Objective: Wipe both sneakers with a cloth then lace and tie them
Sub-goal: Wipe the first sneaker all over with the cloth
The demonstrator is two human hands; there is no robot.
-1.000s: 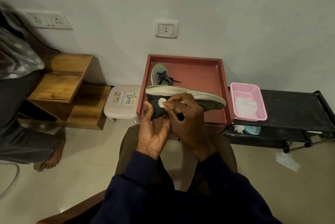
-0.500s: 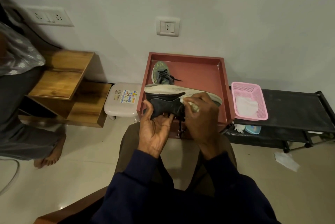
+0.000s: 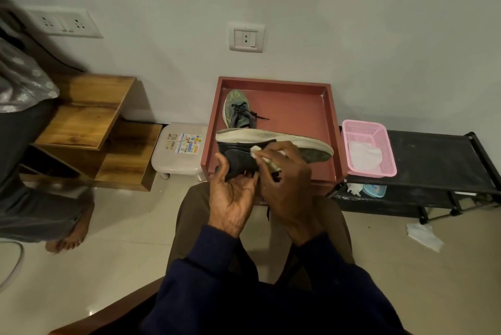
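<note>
Sneaker held on its side above the red tray, sole away, long axis left-right; heel cupped in left hand, right hand pinching white cloth against upper.

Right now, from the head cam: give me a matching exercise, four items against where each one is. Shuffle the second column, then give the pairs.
Items
1. held sneaker
2. second sneaker
3. white cloth
4. pink basket

Places
A. on the black rack
B. in the left hand, sole turned up
C. lying in the red tray
D. pressed on the shoe's side by the right hand

Pairs: 1-B, 2-C, 3-D, 4-A
</note>
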